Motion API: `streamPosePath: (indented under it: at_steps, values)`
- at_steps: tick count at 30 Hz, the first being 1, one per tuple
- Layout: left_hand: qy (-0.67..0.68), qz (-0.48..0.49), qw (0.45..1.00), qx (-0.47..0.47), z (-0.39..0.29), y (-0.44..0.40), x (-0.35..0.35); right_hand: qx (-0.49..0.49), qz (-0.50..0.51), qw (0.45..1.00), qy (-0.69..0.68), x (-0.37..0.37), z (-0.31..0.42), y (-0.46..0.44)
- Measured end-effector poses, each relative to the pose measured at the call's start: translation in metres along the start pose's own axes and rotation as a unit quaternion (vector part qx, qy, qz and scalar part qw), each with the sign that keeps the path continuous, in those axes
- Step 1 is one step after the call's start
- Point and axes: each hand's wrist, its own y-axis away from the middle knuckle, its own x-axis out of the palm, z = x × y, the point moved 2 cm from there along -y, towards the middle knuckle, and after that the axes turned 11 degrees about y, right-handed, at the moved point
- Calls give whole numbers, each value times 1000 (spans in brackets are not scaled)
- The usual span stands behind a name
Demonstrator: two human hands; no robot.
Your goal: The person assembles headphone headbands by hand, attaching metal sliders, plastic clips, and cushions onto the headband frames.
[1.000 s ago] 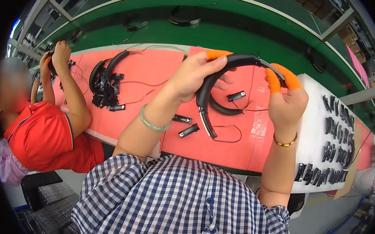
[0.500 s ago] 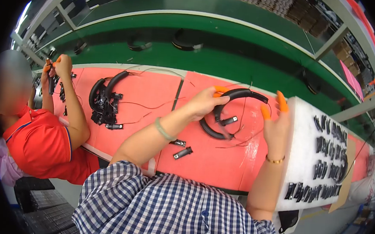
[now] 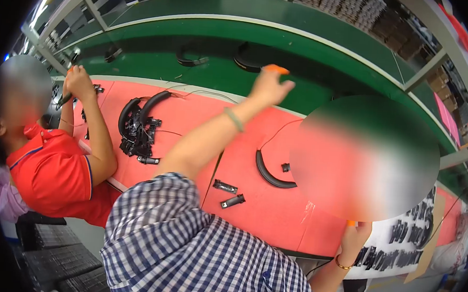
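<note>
In the head view, the left hand (image 3: 271,88) was stretched past the far edge of the bench (image 3: 272,223), over the green belt (image 3: 315,87). Its thumb stood well apart from the fingers, a wide grip, and the orange-tipped fingers were just beside the end of a black headband (image 3: 244,60) on the belt; whether they touched, one could not tell. The right hand (image 3: 355,238) was near the bench's near right corner, beside a white sheet (image 3: 378,238) bearing rows of black parts; a blurred patch covered its surroundings, so its grip could not be told. A second headband (image 3: 270,174) lay on the bench between the hands, with two small black pieces (image 3: 232,201) nearer the near edge. Toward the bench's left end was a black heap (image 3: 138,132), near a co-worker's raised hand (image 3: 80,83).
</note>
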Motion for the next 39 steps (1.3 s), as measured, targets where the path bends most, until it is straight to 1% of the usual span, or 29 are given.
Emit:
streamPosePath:
  at_steps: [2,3,4,5,6,7,8,9,11,13,15,17,19,20,22,23,24,26,27,29,30,31,32,33,34,35,36,37,39]
  values:
    - [-18,-11,1000,-18,19,-1,-52,9,57,998,26,-6,-7,10]
    - [-119,-55,991,37,41,-3,-75,26,73,996,35,-10,-2,13]
    - [-247,-44,965,80,65,-8,-98,51,77,995,48,-13,5,14]
    - [-297,-72,949,82,63,-7,-122,46,59,997,27,-16,6,15]
    - [-309,-32,948,64,121,-16,-136,-3,49,996,71,-22,7,13]
    - [-348,12,935,72,147,-15,-153,-48,44,991,120,-29,8,10]
    - [-413,57,908,31,166,-13,-164,-45,35,992,110,-34,8,7]
    - [-422,106,900,3,186,-15,-170,-48,30,994,95,-39,6,6]
    - [-458,104,883,-22,179,-15,-168,-7,31,994,105,-52,-2,3]
    - [-465,124,876,-46,140,-18,-157,41,-11,994,102,-72,-19,0]
    - [-439,120,890,-21,165,-33,-158,84,-55,993,59,-89,-57,-14]
    - [-418,110,902,-8,182,-35,-154,97,-109,971,188,-114,-68,-39]
    - [-245,42,969,-12,185,-35,-152,98,-161,956,225,-129,-98,-72]
    - [-249,37,968,-17,183,-34,-155,93,-157,958,223,-129,-101,-85]
    - [-178,6,984,3,175,-31,-161,169,-158,922,311,-126,-106,-102]
    - [-142,-11,990,14,170,-29,-164,146,-156,903,373,-121,-115,-107]
    - [-115,-54,991,43,155,-25,-171,138,-154,905,372,-118,-119,-108]
    - [18,-78,992,-101,121,-15,-191,112,-177,880,425,-116,-121,-111]
    - [138,-88,984,-66,128,-15,-200,118,-191,885,409,-118,-123,-114]
    - [86,-41,989,-109,74,-2,-214,121,-259,884,370,-128,-110,-113]
    - [-71,-32,995,-60,14,9,-208,113,-227,929,270,-129,-96,-113]
    - [-100,13,995,-8,-19,17,-201,106,-186,963,165,-128,-77,-111]
    - [-133,55,989,40,-47,26,-197,36,-162,986,26,-115,-47,-104]
    - [-164,118,977,61,-75,34,-188,-31,-131,984,-119,-96,-15,-96]
    - [-200,174,955,137,-100,42,-178,-70,-78,978,-181,-79,11,-89]
    - [-200,225,944,139,-124,49,-168,-107,-25,964,-241,-60,32,-83]
    - [-194,277,930,143,-145,58,-157,-139,2,964,-227,-38,48,-77]
    - [-174,298,918,197,-159,67,-148,-135,44,968,-206,-20,68,-72]
    - [-91,306,905,283,-184,83,-131,-83,130,960,-234,21,91,-66]
